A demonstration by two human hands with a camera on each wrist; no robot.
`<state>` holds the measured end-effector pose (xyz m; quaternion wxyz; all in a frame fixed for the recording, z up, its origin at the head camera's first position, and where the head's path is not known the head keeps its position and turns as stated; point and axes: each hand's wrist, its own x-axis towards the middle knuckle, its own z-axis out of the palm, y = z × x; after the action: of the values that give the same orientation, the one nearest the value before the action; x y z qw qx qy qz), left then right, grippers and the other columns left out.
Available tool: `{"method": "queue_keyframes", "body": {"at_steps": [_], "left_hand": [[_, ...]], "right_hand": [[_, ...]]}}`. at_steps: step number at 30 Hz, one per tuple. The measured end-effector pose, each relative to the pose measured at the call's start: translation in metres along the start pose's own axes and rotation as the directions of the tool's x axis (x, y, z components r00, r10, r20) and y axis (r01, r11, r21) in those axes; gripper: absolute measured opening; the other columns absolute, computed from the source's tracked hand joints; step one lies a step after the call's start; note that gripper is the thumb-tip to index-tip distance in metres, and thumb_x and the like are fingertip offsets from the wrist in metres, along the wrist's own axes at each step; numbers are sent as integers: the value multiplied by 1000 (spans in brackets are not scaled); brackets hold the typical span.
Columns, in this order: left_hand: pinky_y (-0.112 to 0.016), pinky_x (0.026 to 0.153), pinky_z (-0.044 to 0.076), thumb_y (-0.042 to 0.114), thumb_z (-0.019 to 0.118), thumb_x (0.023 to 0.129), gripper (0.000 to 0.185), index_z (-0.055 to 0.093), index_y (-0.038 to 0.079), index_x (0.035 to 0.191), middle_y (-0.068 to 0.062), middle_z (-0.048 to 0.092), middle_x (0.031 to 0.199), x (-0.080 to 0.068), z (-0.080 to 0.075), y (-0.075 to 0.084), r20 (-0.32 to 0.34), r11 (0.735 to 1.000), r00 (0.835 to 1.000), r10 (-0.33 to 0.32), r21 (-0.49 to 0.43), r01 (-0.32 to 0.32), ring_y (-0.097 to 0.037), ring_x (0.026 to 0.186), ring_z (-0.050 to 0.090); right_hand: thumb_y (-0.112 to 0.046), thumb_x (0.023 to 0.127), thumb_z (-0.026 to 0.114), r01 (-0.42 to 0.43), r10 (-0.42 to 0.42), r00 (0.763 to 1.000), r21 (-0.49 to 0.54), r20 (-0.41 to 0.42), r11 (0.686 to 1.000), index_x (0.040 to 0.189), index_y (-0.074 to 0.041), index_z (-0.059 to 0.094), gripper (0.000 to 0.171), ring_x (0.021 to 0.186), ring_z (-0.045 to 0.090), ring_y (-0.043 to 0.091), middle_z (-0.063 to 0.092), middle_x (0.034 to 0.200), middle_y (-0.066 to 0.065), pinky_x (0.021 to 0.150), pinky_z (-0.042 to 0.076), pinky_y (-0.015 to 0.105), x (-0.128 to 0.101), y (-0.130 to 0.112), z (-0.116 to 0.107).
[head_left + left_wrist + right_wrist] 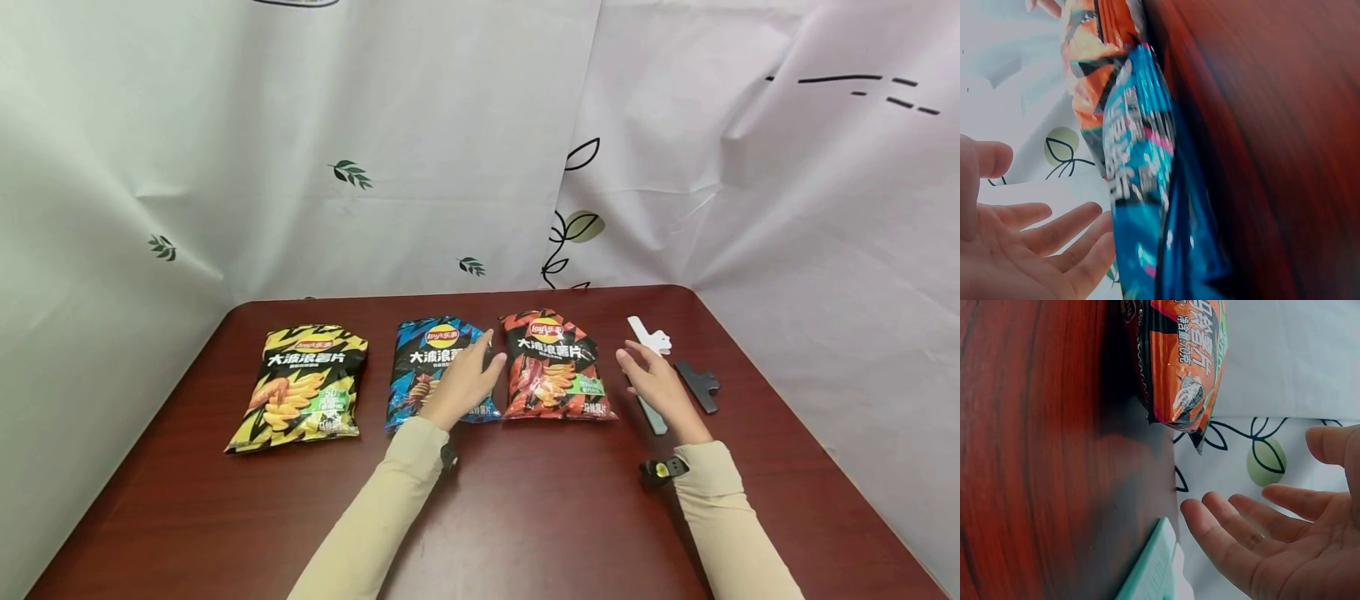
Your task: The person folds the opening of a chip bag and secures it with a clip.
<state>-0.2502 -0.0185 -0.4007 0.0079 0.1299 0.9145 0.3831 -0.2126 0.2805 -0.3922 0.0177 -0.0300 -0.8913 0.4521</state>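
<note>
Three chip bags lie side by side on a dark red wooden table. My left hand [467, 377], fingers loosely spread, is over the right part of the blue chip bag [420, 392] and partly covers it in the head view. Between my two hands lies the red-orange chip bag [551, 367], its upper right corner slanted. To its right is my right hand [657, 385], fingers spread and holding nothing, above a pale green and white clip [651, 412]. In the right wrist view, the orange bag [1179, 362] is beyond my fingertips [1197, 515].
A yellow and black chip bag [300, 387] lies at the left of the table [525, 508]. A dark grey clip [699, 385] is near the right edge. White curtains [450, 167] with leaf prints hang behind and along both sides.
</note>
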Motion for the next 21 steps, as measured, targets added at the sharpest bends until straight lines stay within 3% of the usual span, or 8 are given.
{"method": "queue_keyframes", "body": {"at_steps": [7,21], "left_hand": [[-50,106,40,41,45,100,64,22,16,154,-14,38,152,7,7,3,55,985,998,-25,-166,34,-33,132,48],[-51,108,37,42,45,100,67,21,13,154,-14,33,154,10,15,7,104,965,991,-82,-242,105,-32,133,46]], "right_hand": [[-45,101,41,-54,53,998,55,30,997,151,1,24,70,127,48,44,32,148,30,91,51,49,5,-1,4],[-48,100,39,-143,124,983,138,136,980,151,3,17,76,129,45,45,26,152,30,92,52,47,11,0,16]]}}
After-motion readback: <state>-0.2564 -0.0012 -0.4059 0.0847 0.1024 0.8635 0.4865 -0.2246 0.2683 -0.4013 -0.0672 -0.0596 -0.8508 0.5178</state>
